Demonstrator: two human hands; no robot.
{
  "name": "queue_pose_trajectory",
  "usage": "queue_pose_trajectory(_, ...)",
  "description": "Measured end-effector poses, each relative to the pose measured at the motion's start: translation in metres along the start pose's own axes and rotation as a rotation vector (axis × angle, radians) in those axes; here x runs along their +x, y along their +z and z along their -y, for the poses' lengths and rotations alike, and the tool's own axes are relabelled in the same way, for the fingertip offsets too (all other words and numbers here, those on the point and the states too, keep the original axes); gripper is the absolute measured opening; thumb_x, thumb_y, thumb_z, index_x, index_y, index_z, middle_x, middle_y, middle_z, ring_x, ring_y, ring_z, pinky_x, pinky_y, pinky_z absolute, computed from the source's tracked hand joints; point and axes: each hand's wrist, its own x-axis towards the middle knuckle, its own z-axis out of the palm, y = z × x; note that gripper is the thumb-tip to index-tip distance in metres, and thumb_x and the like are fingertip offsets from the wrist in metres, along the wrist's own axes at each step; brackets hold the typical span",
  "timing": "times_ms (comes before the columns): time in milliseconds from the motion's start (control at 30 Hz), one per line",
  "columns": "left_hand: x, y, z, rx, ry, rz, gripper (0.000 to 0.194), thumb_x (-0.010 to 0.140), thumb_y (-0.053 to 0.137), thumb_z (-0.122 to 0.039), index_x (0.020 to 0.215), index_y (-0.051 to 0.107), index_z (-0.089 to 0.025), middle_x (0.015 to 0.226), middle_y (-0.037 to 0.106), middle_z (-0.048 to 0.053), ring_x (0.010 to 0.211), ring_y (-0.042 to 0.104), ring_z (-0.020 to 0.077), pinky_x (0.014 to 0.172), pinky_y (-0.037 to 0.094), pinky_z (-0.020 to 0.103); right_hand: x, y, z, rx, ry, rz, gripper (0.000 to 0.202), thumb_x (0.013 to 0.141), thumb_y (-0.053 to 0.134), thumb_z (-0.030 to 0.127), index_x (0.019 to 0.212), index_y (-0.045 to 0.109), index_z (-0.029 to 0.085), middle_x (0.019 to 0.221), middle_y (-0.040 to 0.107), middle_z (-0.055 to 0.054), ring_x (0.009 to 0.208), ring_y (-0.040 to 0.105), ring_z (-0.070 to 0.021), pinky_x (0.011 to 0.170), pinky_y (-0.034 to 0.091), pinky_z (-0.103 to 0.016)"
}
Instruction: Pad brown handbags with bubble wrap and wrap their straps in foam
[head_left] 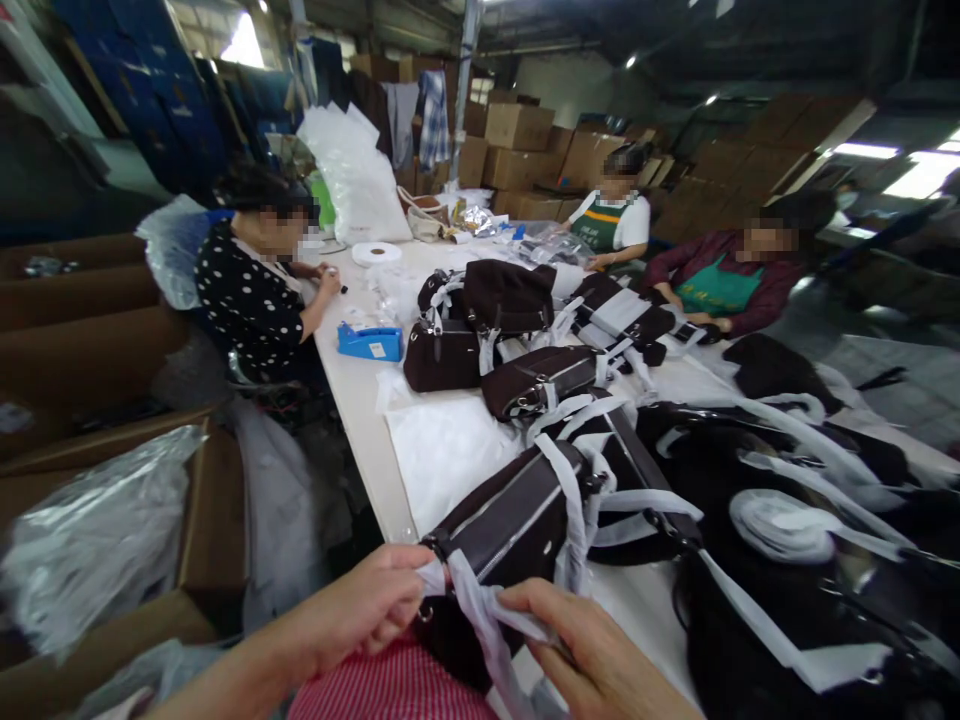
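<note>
A dark bag with a zipper lies at the near edge of the table, its strap wrapped in white material. My left hand is closed, pinching a short end of the white wrapping beside a metal ring at the bag's left end. Just to the right, my right hand holds the white-wrapped strap between thumb and fingers. Part of the bag's near side is hidden behind my hands and the wrapping.
More dark bags with white-wrapped straps cover the table. A blue tape dispenser and a white roll stand farther back. Three people sit around the table. Open cartons holding clear plastic are at the left.
</note>
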Motion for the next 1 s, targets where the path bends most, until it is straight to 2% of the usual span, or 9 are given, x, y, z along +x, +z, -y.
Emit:
queue_pose_trajectory(167, 0.001, -0.002, 0.022, -0.077, -0.082, -0.090, 0.034, 0.059, 0.058, -0.035, 0.089, 0.047, -0.024, 0.049, 0.031, -0.014, 0.039, 0.012, 0.0035, 0.040, 0.006, 0.020, 0.051, 0.001, 0.028, -0.423, 0.055, 0.219, 0.028, 0.088, 0.043, 0.010, 0.103, 0.065, 0.020, 0.101, 0.073, -0.009, 0.096, 0.068, -0.0251, 0.079, 0.046, -0.032)
queue_pose_trajectory(233, 0.003, 0.000, 0.034, -0.112, -0.095, -0.123, 0.036, 0.060, 0.057, -0.034, 0.093, 0.048, -0.023, 0.050, 0.032, -0.013, 0.039, 0.013, 0.0040, 0.040, 0.007, 0.020, 0.064, 0.000, 0.041, -0.511, 0.094, 0.366, 0.020, 0.086, 0.057, 0.020, 0.103, 0.066, 0.019, 0.105, 0.073, -0.010, 0.101, 0.068, -0.0292, 0.081, 0.047, -0.035)
queue_pose_trajectory(300, 0.003, 0.002, 0.046, -0.177, -0.107, -0.113, 0.036, 0.059, 0.055, -0.032, 0.093, 0.047, -0.024, 0.050, 0.032, -0.013, 0.038, 0.013, 0.0045, 0.039, 0.006, 0.021, 0.073, -0.003, 0.054, -0.554, 0.111, 0.430, 0.024, 0.081, 0.069, 0.033, 0.100, 0.068, 0.020, 0.104, 0.073, -0.010, 0.100, 0.067, -0.0318, 0.082, 0.048, -0.038)
queue_pose_trajectory(400, 0.001, 0.004, 0.056, -0.269, -0.081, -0.089, 0.035, 0.058, 0.052, -0.028, 0.092, 0.046, -0.024, 0.048, 0.028, -0.013, 0.039, 0.013, 0.0051, 0.040, 0.005, 0.022, 0.085, -0.004, 0.063, -0.538, -0.065, 0.345, 0.047, 0.072, 0.079, 0.043, 0.112, 0.066, 0.021, 0.118, 0.068, -0.010, 0.113, 0.060, -0.0334, 0.094, 0.046, -0.044)
queue_pose_trajectory(500, -0.002, 0.003, 0.058, -0.295, -0.094, -0.116, 0.036, 0.058, 0.052, -0.026, 0.094, 0.047, -0.024, 0.048, 0.027, -0.013, 0.039, 0.015, 0.0057, 0.041, 0.006, 0.021, 0.094, 0.011, 0.052, -0.429, -0.303, 0.361, 0.078, 0.062, 0.086, 0.043, 0.130, 0.054, 0.022, 0.136, 0.058, -0.011, 0.132, 0.046, -0.0334, 0.109, 0.036, -0.046)
queue_pose_trajectory(667, -0.002, -0.001, 0.057, -0.359, -0.150, -0.127, 0.034, 0.060, 0.054, -0.025, 0.094, 0.045, -0.026, 0.047, 0.025, -0.014, 0.039, 0.011, 0.0046, 0.043, 0.004, 0.020, 0.092, 0.043, 0.020, -0.371, -0.264, 0.337, 0.056, 0.072, 0.072, 0.019, 0.125, 0.053, 0.021, 0.134, 0.059, -0.009, 0.124, 0.053, -0.0270, 0.112, 0.034, -0.044)
queue_pose_trajectory(767, 0.002, -0.004, 0.058, -0.347, -0.145, -0.138, 0.033, 0.062, 0.054, -0.026, 0.093, 0.042, -0.026, 0.047, 0.028, -0.014, 0.038, 0.011, 0.0042, 0.042, 0.004, 0.020, 0.087, 0.052, 0.015, -0.435, -0.193, 0.251, 0.054, 0.069, 0.067, 0.017, 0.121, 0.054, 0.017, 0.142, 0.052, -0.013, 0.128, 0.049, -0.0305, 0.112, 0.035, -0.044)
queue_pose_trajectory(867, 0.001, -0.007, 0.061, -0.300, -0.155, -0.199, 0.032, 0.064, 0.054, -0.028, 0.092, 0.039, -0.026, 0.048, 0.030, -0.014, 0.036, 0.013, 0.0041, 0.040, 0.004, 0.019, 0.084, 0.054, 0.018, -0.537, -0.154, 0.179, 0.044, 0.074, 0.063, 0.019, 0.118, 0.057, 0.016, 0.138, 0.054, -0.014, 0.127, 0.049, -0.0330, 0.113, 0.031, -0.048)
queue_pose_trajectory(1000, -0.008, -0.006, 0.067, -0.264, -0.119, -0.166, 0.040, 0.062, 0.054, -0.033, 0.099, 0.039, -0.026, 0.048, 0.031, -0.015, 0.037, 0.015, 0.0047, 0.039, 0.006, 0.020, 0.091, 0.049, 0.024, -0.586, -0.282, 0.283, 0.063, 0.072, 0.065, 0.022, 0.133, 0.049, 0.027, 0.156, 0.036, -0.012, 0.118, 0.054, -0.0342, 0.099, 0.042, -0.052)
